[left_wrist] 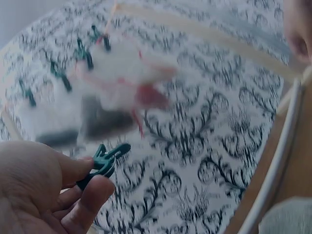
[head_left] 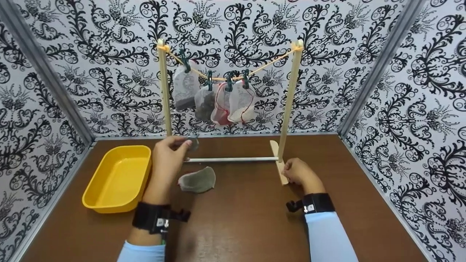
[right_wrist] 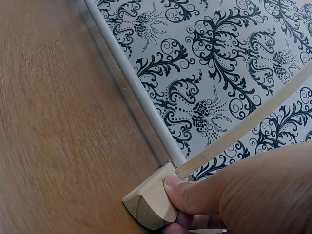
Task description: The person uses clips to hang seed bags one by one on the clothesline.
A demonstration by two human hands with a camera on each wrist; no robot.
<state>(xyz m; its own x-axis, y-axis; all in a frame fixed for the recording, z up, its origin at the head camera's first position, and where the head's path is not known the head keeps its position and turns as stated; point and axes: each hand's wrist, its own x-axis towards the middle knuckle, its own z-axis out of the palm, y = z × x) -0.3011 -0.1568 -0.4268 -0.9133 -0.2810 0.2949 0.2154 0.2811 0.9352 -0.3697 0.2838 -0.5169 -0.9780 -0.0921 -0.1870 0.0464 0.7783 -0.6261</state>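
In the left wrist view, my left hand [head_left: 166, 154] pinches a dark green spring clip [left_wrist: 106, 162] between thumb and fingers. The thumb and fingers of my right hand [head_left: 300, 174] grip the near end of the stand's wooden foot [right_wrist: 151, 197], on the table at the right. From the stand's sagging orange cord [head_left: 269, 65] hang several pale mesh bags [head_left: 186, 85], clipped up by green clips like the held one. Dark, red and whitish contents fill their bottoms. A grey-green pouch [head_left: 198, 181] lies on the table, just right of my left forearm.
A yellow plastic tub [head_left: 140, 160] stands left of my left arm. Two upright wooden posts [head_left: 289, 105] carry the cord, and a white crossbar [head_left: 233, 159] runs low between them. Behind the brown table [head_left: 247, 218] rises a black-and-white patterned wall [head_left: 327, 91].
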